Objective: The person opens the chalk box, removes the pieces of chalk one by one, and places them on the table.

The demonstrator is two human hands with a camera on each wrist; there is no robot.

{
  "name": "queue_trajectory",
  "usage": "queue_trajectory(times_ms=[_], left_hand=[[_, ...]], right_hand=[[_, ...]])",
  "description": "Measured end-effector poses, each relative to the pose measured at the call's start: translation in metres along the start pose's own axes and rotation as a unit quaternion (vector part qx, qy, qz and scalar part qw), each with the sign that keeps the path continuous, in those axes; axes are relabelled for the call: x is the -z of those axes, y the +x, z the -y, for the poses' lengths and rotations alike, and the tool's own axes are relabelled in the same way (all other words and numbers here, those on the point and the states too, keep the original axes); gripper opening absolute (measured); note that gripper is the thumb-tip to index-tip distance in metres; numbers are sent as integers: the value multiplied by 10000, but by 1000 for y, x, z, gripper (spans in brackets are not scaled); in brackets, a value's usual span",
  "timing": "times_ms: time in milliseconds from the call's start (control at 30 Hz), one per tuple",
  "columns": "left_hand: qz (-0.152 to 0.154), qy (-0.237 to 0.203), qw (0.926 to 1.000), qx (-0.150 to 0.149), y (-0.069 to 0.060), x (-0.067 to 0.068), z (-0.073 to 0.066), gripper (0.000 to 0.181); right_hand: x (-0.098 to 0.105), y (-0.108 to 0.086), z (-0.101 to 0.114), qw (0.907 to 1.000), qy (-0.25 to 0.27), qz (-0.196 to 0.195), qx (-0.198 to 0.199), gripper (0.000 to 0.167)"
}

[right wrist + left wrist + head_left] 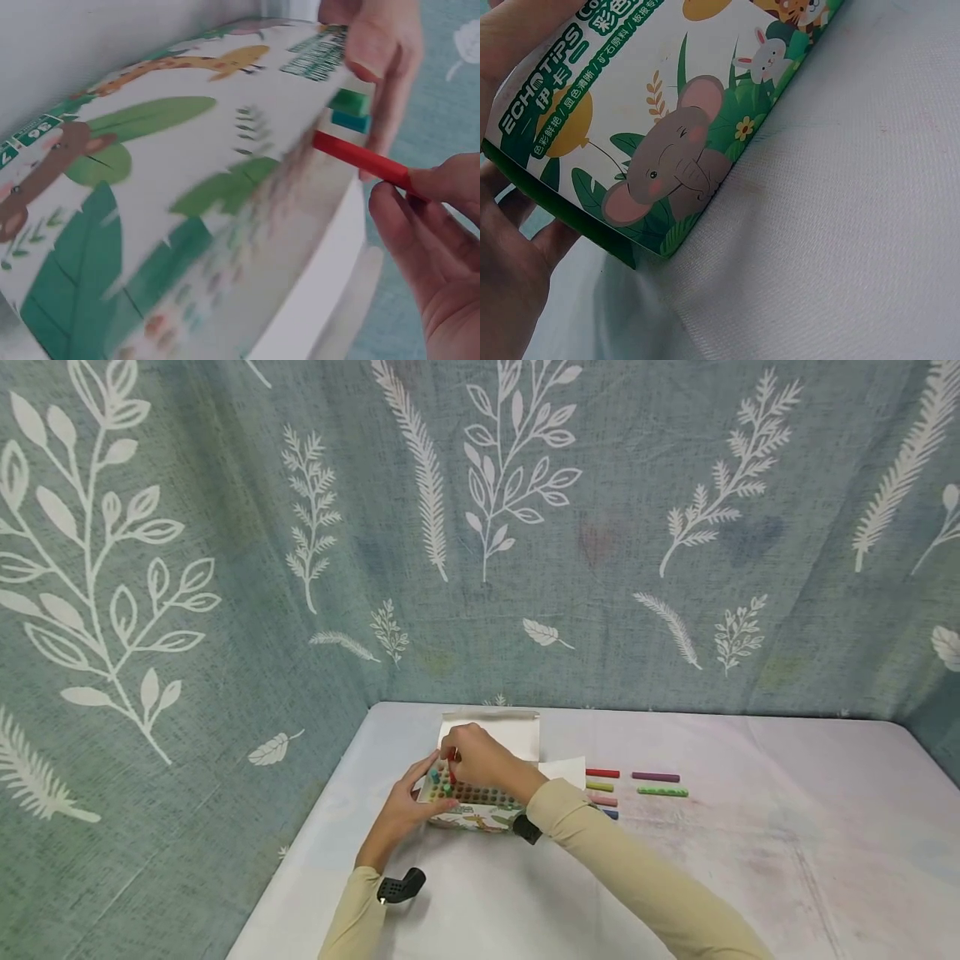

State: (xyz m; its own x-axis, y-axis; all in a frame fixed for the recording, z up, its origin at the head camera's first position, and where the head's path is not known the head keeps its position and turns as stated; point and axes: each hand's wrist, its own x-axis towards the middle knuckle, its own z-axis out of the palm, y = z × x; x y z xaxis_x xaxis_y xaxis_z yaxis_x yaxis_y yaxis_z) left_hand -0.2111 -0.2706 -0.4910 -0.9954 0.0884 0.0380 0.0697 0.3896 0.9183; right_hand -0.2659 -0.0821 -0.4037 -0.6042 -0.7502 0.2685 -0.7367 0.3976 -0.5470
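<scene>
Work is judged to be partway along: a short green cylindrical stick (447, 790) and a short teal cylindrical stick (434, 775) stand proud of the white cardboard box with green animal print (480, 817), toward its nine o'clock end. A slim red cylindrical stick (360, 156) is in hand, its tip at the box top, just beside both; whether it is seated cannot be established. Six sticks lie outside the box, on the white cloth-covered table (787, 777) toward three o'clock: a second red stick (602, 772), a purple one (656, 777), a yellow-green one (600, 786), a green patterned one (662, 791), a pink one (603, 801) and a blue one (611, 815). These appear outstanding, though the pictures do not settle whether sticks are entering or leaving the box. The right hand (450, 225) pinches the slim red stick narrowly between thumb and fingers; in the right wrist view the stick points from the fingertips toward ten o'clock. The left hand (405, 814) is spread wide round the box's nine o'clock end, gripping it, thumb along the printed front. The box's white lid (517, 732) lies open at twelve o'clock.
</scene>
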Motion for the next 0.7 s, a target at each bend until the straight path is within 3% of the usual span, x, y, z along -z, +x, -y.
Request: queue_trajectory(times_ms=[333, 700], left_hand=[[-51, 54, 10000, -51, 2, -2, 4, 88], [26, 25, 9999, 109, 3, -1, 4, 89]], right_hand=[[22, -9, 3, 9996, 187, -197, 31, 20], [50, -29, -2, 9981, 140, -581, 131, 15]])
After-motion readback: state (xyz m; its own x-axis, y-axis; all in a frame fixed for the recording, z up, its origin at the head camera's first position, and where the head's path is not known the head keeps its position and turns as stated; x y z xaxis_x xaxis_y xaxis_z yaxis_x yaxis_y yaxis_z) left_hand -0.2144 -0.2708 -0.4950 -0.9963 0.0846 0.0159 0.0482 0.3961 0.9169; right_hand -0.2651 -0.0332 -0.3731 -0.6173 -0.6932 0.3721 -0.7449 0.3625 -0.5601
